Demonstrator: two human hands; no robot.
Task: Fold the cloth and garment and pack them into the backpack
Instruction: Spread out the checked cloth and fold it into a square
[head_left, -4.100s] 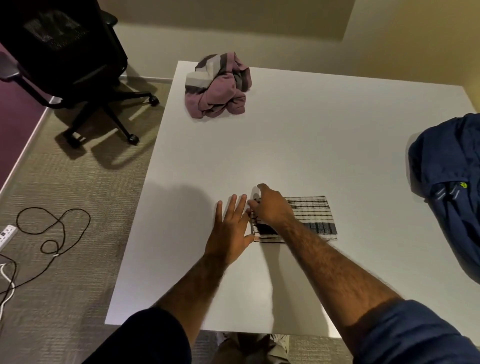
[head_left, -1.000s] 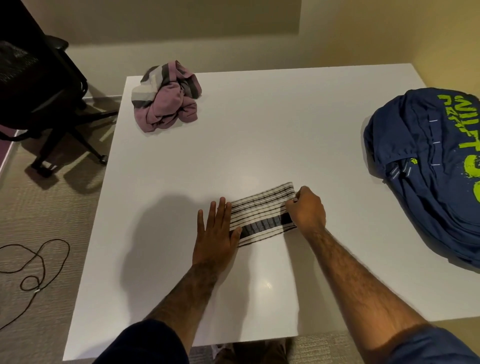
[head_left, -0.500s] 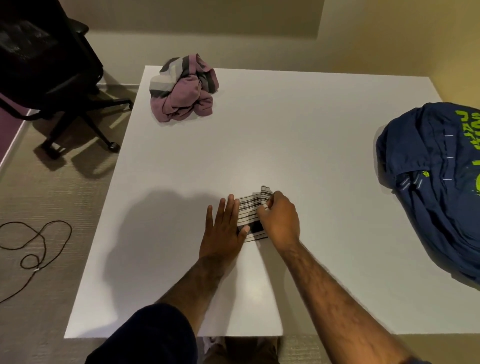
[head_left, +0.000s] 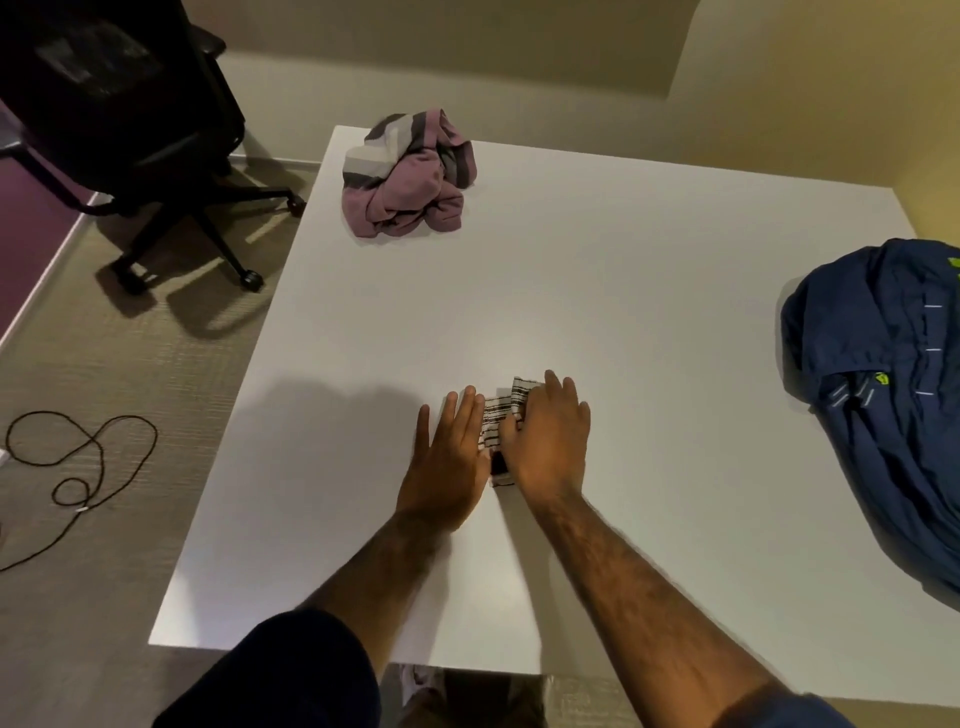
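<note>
Cable (head_left: 83, 462), thin and dark, lay in loose loops on the carpet at the far left. Behind it a black office chair (head_left: 135, 119) stood on its castors, just off the far left corner of the white table (head_left: 623, 291). On that same far left corner sat the garment (head_left: 405, 176), a crumpled heap of pink fabric with grey and pale stripes, not yet folded and well apart from both hands.

Nearer the front edge, a little left of the table's middle, the left hand (head_left: 449, 462) lay palm down on the tabletop. It was released, with fingers straight and close together, gripping nothing, and its fingertips and inner side touched the left edge of the cloth (head_left: 493, 410). The cloth was a small folded bundle, white with dark stripes. It lay flat on the table between the two hands, and only a narrow strip and one far corner showed.

The right hand (head_left: 550, 441) covered most of the cloth, palm down with fingers stretched forward. It pressed the bundle rather than clenching it, and its thumb lay against the striped fabric. Dark sleeves showed at the bottom of the view.

At the right edge of the table lay the navy backpack (head_left: 883, 395), slumped and partly out of view, with small lime-green marks on it, well apart from the cloth.
</note>
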